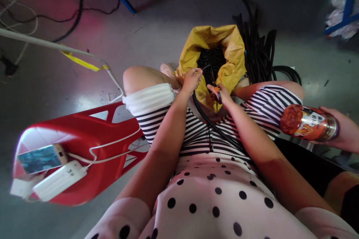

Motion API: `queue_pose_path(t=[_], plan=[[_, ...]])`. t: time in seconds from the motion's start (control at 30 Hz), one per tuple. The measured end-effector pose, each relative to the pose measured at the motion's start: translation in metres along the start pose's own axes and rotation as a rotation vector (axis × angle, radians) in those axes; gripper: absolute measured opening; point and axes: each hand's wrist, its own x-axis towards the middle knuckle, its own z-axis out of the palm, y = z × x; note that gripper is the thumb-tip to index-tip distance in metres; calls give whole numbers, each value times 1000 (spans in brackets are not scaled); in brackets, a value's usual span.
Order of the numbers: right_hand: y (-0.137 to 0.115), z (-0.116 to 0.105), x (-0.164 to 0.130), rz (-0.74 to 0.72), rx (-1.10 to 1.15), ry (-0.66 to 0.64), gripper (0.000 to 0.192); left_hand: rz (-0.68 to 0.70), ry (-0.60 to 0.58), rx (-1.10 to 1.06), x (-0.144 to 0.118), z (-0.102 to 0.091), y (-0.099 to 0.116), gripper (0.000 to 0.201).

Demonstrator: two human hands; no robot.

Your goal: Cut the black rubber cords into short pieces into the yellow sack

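Observation:
My left hand is closed round a black corrugated tube, near its upper end. The tube curves down from my fist across my lap. My right hand grips scissors with orange and black handles, the blades pointing up toward the tube's end. Whether the blades touch the tube I cannot tell. Both hands are over the near side of an open yellow bag standing between my legs. Inside the bag lie many short black pieces.
Long black tubes lie beyond the bag to the right. A red stool on my left carries a phone and a white power bank with cables. From the right, another person's hand holds a jar near my knee.

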Motion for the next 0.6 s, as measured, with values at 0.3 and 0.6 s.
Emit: queue_pose_path(t=[0.3, 0.6], plan=[[-5, -1, -4, -51, -56, 57, 60, 22, -40, 9, -5, -1, 6, 8], [-8, -4, -8, -103, -143, 67, 60, 38, -117, 30, -7, 2, 8, 9]])
